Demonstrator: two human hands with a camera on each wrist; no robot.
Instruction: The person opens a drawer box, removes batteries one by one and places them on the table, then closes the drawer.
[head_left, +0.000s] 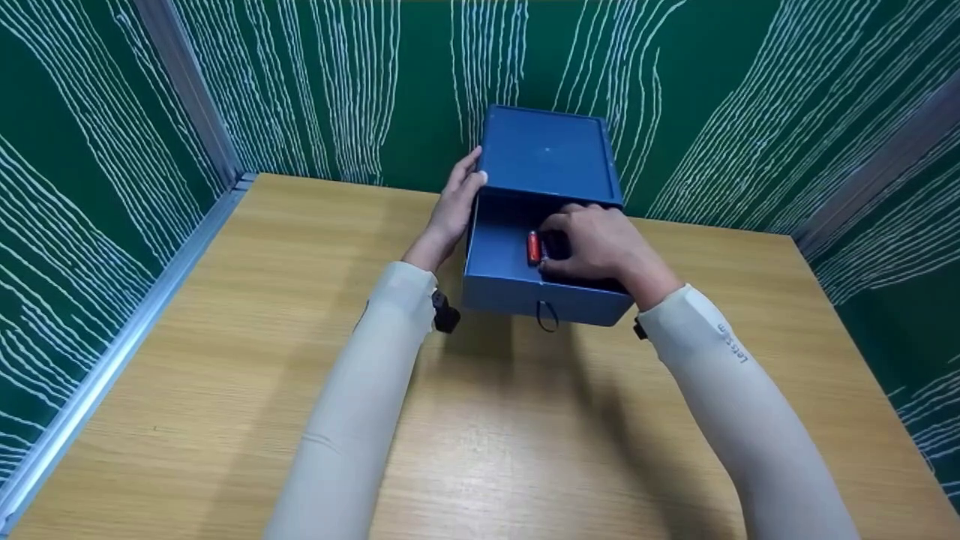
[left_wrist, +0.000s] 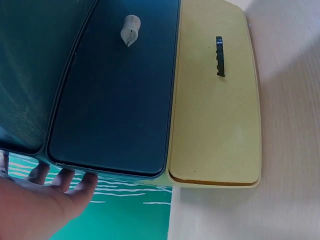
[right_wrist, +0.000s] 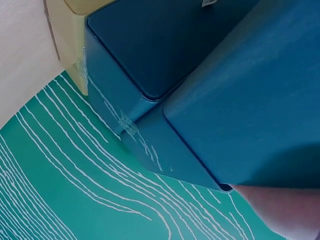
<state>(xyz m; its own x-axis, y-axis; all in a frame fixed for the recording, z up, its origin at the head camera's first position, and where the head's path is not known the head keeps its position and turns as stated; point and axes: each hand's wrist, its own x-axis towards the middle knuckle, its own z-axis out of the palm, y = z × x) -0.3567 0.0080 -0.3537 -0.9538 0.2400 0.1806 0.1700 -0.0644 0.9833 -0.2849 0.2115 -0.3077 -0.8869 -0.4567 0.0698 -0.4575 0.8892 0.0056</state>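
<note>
A blue drawer unit [head_left: 551,150] stands against the back wall, its top drawer [head_left: 502,247] pulled out. My left hand [head_left: 454,206] steadies the unit's left side, thumb at the top front corner; in the left wrist view its fingertips [left_wrist: 89,182] touch the side. Inside the drawer my right hand [head_left: 600,240] has thumb and fingers around a small red and dark object [head_left: 533,247]. Its exact kind cannot be made out, and the hand covers part of it. The right wrist view shows only a bit of that hand beyond the drawer's wall [right_wrist: 240,100].
Below the open drawer are a closed dark blue drawer [left_wrist: 110,100] with a pale pull and a yellow drawer [left_wrist: 215,120] with a black pull. A black loop [head_left: 547,316] hangs from the open drawer's front. Green walls with white lines surround the wooden table [head_left: 225,337].
</note>
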